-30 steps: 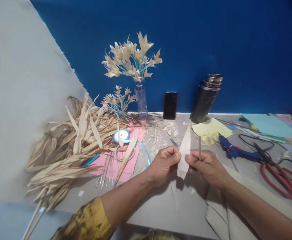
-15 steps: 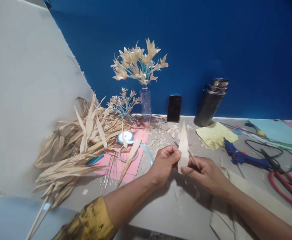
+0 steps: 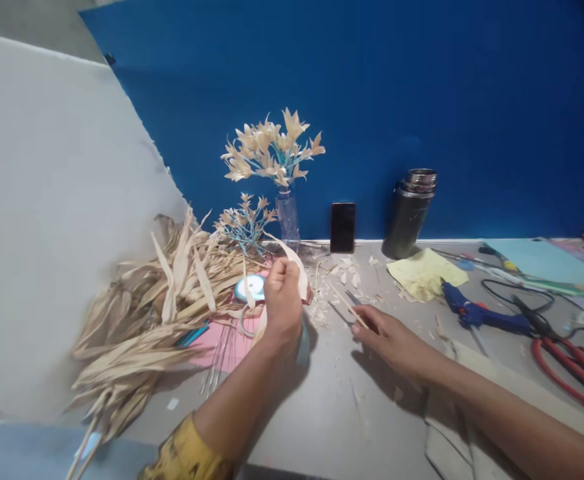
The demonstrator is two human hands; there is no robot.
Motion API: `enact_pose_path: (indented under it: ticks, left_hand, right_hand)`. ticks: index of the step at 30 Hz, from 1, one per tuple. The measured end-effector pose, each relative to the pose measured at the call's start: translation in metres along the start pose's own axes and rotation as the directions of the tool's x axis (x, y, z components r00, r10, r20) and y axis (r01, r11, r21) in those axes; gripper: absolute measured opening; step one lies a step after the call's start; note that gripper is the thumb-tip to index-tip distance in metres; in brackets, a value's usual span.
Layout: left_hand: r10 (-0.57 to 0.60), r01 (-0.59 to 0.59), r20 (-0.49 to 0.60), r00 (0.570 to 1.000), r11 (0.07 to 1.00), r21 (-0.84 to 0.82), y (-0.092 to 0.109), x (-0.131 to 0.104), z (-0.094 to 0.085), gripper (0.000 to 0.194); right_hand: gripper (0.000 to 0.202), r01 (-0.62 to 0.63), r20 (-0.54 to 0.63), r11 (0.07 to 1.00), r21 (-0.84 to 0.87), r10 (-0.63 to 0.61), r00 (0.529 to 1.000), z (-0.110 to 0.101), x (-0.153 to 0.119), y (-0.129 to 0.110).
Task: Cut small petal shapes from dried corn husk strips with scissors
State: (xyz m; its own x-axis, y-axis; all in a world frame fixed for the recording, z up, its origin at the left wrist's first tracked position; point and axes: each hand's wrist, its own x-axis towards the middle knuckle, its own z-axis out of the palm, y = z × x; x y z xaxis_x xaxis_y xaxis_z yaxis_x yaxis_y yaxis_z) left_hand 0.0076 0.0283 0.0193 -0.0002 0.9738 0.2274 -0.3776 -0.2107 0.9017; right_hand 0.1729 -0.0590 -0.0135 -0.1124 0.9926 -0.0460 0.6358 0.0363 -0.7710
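Currently, pale husk strip (image 3: 299, 267) is up over the table (image 3: 322, 417), closed in left hand (image 3: 283, 307). Step looks like handling that strip; any move from here calls for a light grip, strip seems thin. Right hand (image 3: 392, 339) pinches thin stick (image 3: 346, 304), nearer front edge. Husk pile (image 3: 137, 353) toward left edge; phone (image 3: 343, 228), flask (image 3: 406, 220) by back edge.

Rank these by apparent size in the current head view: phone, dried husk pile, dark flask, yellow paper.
1. Dried husk pile, clearly largest
2. Dark flask and yellow paper, too alike to rank
3. Phone, smallest
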Motion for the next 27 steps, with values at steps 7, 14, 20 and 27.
enact_pose_path:
  ticks: [7, 14, 20, 27]
  left_hand:
    - [-0.171, 0.127, 0.26, 0.95, 0.976, 0.177, 0.006, -0.007, 0.003, 0.029]
    - [-0.418, 0.379, 0.432, 0.799, 0.908, 0.177, 0.003, -0.001, -0.002, 0.009]
    - [-0.481, 0.498, 0.423, 0.768, 0.864, 0.078, -0.008, 0.0, -0.011, 0.015]
    - [-0.408, 0.426, 0.325, 0.853, 0.904, 0.017, -0.023, -0.002, -0.014, 0.011]
  right_hand:
    - [0.02, -0.038, -0.113, 0.875, -0.483, -0.02, 0.993, -0.038, 0.011, 0.0]
    - [0.009, -0.131, -0.08, 0.836, -0.532, 0.105, 0.991, -0.043, 0.005, 0.029]
    - [0.004, -0.212, -0.104, 0.925, -0.314, 0.189, 0.977, -0.046, 0.01, 0.035]
    - [0.032, -0.146, 0.068, 0.803, 0.578, 0.131, 0.989, -0.053, 0.008, 0.052]
